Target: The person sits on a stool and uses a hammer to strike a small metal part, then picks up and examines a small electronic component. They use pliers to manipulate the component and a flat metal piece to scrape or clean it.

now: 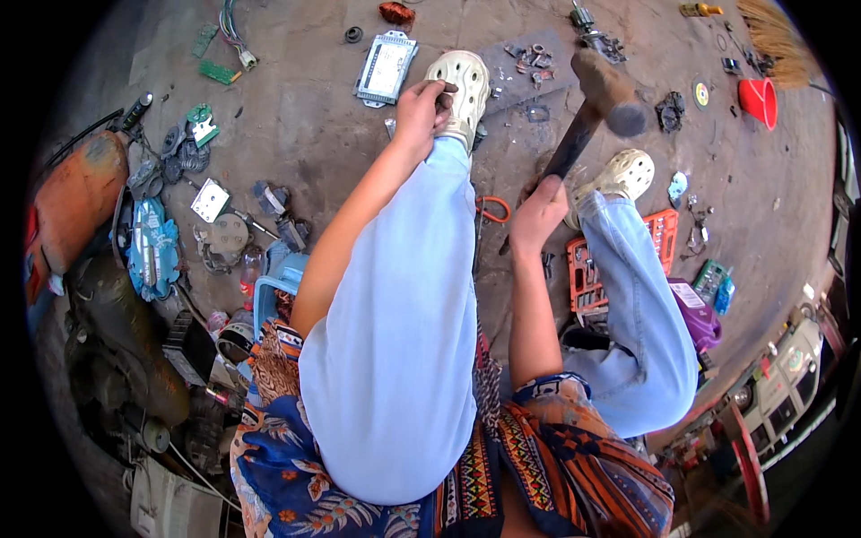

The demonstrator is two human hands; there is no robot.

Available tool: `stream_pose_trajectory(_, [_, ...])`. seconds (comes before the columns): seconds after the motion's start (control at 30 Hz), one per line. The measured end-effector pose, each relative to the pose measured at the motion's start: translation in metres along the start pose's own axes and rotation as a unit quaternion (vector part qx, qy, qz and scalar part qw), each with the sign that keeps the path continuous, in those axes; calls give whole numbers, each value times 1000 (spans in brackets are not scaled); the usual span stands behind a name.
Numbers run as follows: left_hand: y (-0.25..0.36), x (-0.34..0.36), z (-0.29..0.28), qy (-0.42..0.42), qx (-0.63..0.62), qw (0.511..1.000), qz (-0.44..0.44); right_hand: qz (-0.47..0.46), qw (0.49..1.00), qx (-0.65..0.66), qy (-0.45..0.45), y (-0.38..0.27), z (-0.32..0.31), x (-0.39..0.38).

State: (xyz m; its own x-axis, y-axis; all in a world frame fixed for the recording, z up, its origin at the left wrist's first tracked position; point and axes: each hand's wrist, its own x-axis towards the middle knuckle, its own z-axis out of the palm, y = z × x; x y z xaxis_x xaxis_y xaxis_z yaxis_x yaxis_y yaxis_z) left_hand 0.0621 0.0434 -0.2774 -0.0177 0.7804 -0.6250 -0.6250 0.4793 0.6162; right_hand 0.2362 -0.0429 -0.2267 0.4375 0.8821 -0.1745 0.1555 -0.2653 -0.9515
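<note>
My right hand [540, 213] is wrapped round the dark handle of a hammer [612, 97], its rusty head raised up and to the right over the ground. My left hand [423, 115] rests by the cream clog [465, 88] on my left foot. Its fingers are curled together, and what they hold, if anything, is too small or hidden to name. Just beyond that hand lies a flat silver metal box [387, 68] with a white label. Small metal parts [531, 61] are scattered on a grey sheet beside the clog.
An orange socket-set case [586, 276] lies by my right leg, close to a purple jug [695, 314]. Farther right stands a red cup [758, 102]. Green circuit boards [218, 72], a white metal plate [210, 200] and an orange fuel tank [88, 190] are on the left.
</note>
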Motion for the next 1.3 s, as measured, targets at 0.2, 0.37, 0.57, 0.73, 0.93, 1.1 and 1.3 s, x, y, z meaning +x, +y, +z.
stream_pose_trajectory(0.2, [-36,4,-16,32,19,999,-21,114,941,-308,-85,108,-2,-20])
stream_pose_trajectory(0.37, [-34,4,-21,50,-14,999,0,76,973,-207,-67,57,-13,5])
stream_pose_trajectory(0.57, [-11,5,-9,12,-31,999,3,-81,995,-64,-6,19,3,7])
stream_pose_trajectory(0.73, [-22,-8,-11,17,-29,999,-12,53,938,-338,-55,92,3,-20])
stream_pose_trajectory(0.93, [-18,-6,-13,45,-41,998,-3,67,990,-122,-35,37,-14,11])
stream_pose_trajectory(1.1, [-14,3,-15,17,-52,999,-2,-19,997,-59,40,20,-3,0])
stream_pose_trajectory(1.3, [-16,-3,-9,49,-26,998,-16,156,939,-295,-88,84,-6,-15])
